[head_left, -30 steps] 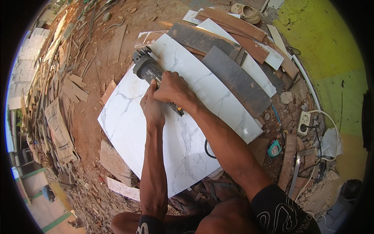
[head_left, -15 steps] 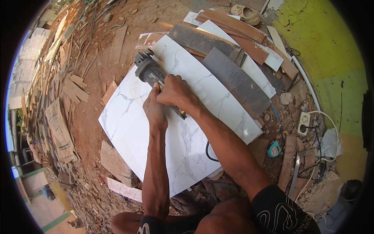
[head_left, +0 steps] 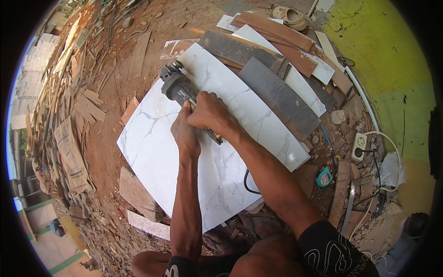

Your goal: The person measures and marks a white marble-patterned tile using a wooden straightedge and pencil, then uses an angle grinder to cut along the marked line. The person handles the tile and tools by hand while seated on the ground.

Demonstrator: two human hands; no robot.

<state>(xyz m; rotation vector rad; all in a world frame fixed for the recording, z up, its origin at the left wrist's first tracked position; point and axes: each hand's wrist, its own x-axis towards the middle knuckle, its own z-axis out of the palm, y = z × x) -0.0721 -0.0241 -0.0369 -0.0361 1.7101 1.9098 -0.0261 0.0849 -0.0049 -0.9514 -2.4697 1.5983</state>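
A dark grey angle grinder (head_left: 180, 89) lies lengthwise over a large white tile (head_left: 157, 171) with grey marble veins, its head toward the tile's far left edge. My right hand (head_left: 211, 111) is closed around the body of the grinder from above. Against the near left side of the same tool, my left hand (head_left: 185, 131) is closed, with its thumb pointing up along the body. The underside of the grinder and its disc are mostly hidden. From beneath my right forearm a black cord loops over the tile.
Dark and brown tile offcuts (head_left: 279, 97) lie beyond the tile at the right. A teal tape measure (head_left: 324, 177) and a white power strip (head_left: 359, 147) with a plugged-in cord are farther right. Wood scraps (head_left: 87, 106) and rubble cover the left ground; a beige clog (head_left: 290, 17) sits at the back.
The grinder and both my hands have shifted a little toward me along the tile. My grip looks the same, and the tile has stayed in place.
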